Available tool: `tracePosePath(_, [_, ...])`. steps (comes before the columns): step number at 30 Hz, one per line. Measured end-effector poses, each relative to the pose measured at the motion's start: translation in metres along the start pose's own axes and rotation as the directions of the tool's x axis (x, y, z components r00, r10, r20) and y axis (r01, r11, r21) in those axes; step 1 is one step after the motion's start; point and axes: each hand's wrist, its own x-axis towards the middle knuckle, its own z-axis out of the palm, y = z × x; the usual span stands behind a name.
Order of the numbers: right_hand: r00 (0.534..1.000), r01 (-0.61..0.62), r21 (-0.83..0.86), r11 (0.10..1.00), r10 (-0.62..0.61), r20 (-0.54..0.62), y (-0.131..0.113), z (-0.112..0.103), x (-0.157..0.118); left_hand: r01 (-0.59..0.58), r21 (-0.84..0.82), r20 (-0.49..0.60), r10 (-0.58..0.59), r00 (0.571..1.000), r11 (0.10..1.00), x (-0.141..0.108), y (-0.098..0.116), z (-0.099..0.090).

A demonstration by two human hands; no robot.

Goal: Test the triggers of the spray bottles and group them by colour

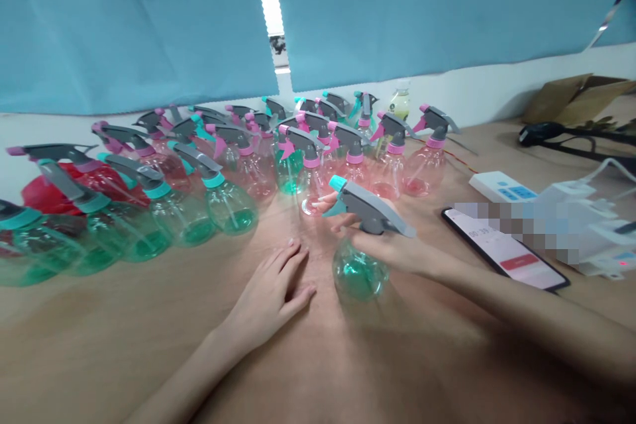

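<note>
A green spray bottle [360,273] with a grey and teal trigger head stands upright at the centre. My right hand [380,244] is around its neck, below the trigger head, with some fingertips showing at the left of the neck. To the left of this bottle, my left hand [273,288] lies on the wooden table [298,371], fingers apart, holding nothing. Nearest beyond my hands are a green bottle [231,209] with a teal collar and a clear pinkish bottle [314,182] with a pink collar.
Several more spray bottles with green or pink tints, among them a pink one [424,169], line the back and left. On the right are a phone [517,258], a white remote-like device [501,185], white plugs and cables, black glasses [586,136] and a cardboard box [561,103].
</note>
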Motion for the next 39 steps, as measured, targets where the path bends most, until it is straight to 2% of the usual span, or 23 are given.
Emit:
tracePosePath(6, [0.998,0.003,-0.031,1.0,-0.001,0.064,0.0055,0.0002,0.0008,-0.002,0.003,0.0,0.002,1.0,1.0,-0.0011,0.0007,-0.0003])
tracePosePath(11, [0.999,0.033,-0.033,0.999,-0.032,0.025,0.0048,0.0009,0.0019,0.005,0.002,0.006,-0.005,1.0,1.0,-0.0009,0.0008,0.0003])
tracePosePath(23, [1.0,-0.024,0.001,1.0,0.024,-0.012,-0.0006,0.0019,0.0016,-0.004,0.013,-0.007,0.004,1.0,1.0,-0.0013,0.0018,-0.0003])
tracePosePath(29, [0.998,-0.03,-0.061,0.998,0.027,-0.048,0.0027,0.0017,0.0005,0.003,-0.001,-0.006,-0.003,1.0,1.0,-0.0009,0.0032,-0.0012])
tracePosePath(39, [0.997,-0.072,-0.092,0.993,0.07,-0.031,0.0043,0.0016,-0.0005,0.003,-0.005,-0.003,-0.003,1.0,1.0,-0.0002,0.0033,-0.002])
